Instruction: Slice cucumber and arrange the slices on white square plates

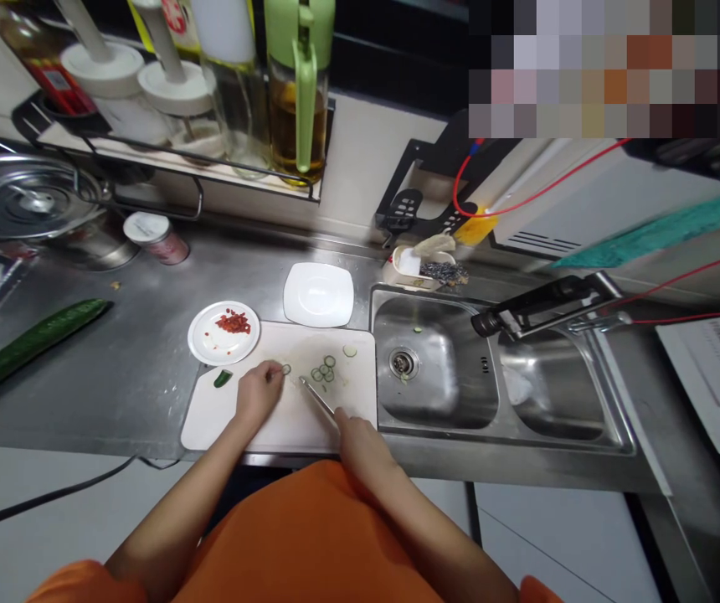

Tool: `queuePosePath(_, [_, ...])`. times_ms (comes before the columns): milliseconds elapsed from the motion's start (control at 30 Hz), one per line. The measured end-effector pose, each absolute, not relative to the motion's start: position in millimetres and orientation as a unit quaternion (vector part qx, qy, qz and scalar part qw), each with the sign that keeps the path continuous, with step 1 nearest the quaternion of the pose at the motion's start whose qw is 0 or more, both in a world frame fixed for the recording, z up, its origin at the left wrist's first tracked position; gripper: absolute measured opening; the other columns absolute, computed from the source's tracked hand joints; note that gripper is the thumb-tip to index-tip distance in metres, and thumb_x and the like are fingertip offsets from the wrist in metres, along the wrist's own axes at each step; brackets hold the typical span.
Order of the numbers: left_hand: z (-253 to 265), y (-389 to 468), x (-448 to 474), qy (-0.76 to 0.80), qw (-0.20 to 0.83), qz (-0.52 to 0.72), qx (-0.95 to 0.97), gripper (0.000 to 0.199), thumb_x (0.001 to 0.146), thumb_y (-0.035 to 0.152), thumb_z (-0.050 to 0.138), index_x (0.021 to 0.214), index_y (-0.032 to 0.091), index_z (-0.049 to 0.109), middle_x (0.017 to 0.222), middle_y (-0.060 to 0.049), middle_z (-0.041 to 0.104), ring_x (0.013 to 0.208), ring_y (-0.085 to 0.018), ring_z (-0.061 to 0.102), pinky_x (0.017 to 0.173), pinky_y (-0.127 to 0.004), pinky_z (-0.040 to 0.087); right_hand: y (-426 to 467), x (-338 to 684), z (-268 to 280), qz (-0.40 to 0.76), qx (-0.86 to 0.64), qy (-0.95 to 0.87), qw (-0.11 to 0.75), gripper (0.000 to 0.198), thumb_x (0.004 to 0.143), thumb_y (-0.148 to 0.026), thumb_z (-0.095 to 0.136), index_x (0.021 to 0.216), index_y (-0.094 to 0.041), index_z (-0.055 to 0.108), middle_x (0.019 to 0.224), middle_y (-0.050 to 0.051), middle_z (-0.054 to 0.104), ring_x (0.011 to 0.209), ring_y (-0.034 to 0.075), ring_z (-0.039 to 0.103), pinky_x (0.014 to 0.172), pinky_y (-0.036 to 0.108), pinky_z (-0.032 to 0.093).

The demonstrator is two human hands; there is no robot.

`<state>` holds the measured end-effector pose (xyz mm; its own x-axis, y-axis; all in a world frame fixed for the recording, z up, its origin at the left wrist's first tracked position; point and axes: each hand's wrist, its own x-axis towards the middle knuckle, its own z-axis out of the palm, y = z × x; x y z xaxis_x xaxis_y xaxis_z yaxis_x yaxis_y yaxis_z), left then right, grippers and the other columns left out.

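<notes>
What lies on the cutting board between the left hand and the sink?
The head view shows cucumber slices there, and the knife in the right hand.

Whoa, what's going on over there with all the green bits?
A person in an orange top has cucumber on a white cutting board. The right hand holds a knife, and the left hand is at a thin cucumber slice. More slices lie to the right. A short green chunk sits at the left, near a plate with red pieces.
</notes>
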<state>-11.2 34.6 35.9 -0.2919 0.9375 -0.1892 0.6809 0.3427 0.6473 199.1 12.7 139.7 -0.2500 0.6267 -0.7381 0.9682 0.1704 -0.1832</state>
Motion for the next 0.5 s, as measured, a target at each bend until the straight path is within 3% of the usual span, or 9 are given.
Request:
queuePosePath(200, [35, 37, -33, 0.799, 0.211, 0.205, 0.524, 0.023, 0.078, 0.030, 0.047, 0.084, 0.019, 0.066, 0.073, -0.003, 0.066, 0.072, -0.019, 0.059, 0.070, -0.029, 0.042, 12, 200, 139, -0.316, 0.550, 0.727, 0.262, 0.038, 0.087, -0.008, 0.031, 0.120, -0.020, 0.045, 0.094, 0.010, 0.063, 0.093, 0.022, 0.060, 0.069, 0.027, 0.042])
queuePosePath(333, [37, 38, -27, 0.772, 0.171, 0.227, 0.568, 0.023, 0.080, 0.028, 0.046, 0.088, 0.019, 0.066, 0.085, -0.006, 0.066, 0.083, -0.021, 0.058, 0.078, -0.031, 0.043, 12, 201, 141, -0.301, 0.544, 0.734, 0.273, 0.034, 0.090, -0.011, 0.029, 0.117, -0.020, 0.046, 0.092, 0.011, 0.063, 0.091, 0.022, 0.061, 0.067, 0.027, 0.043])
queuePosePath(500, [44, 53, 3, 0.661, 0.284, 0.244, 0.650, 0.019, 0.080, 0.029, 0.051, 0.089, 0.020, 0.066, 0.088, -0.005, 0.066, 0.085, -0.017, 0.058, 0.080, -0.028, 0.043, 10, 205, 143, -0.283, 0.542, 0.738, 0.287, 0.030, 0.092, -0.014, 0.029, 0.116, -0.021, 0.045, 0.092, 0.010, 0.062, 0.089, 0.022, 0.062, 0.067, 0.028, 0.045])
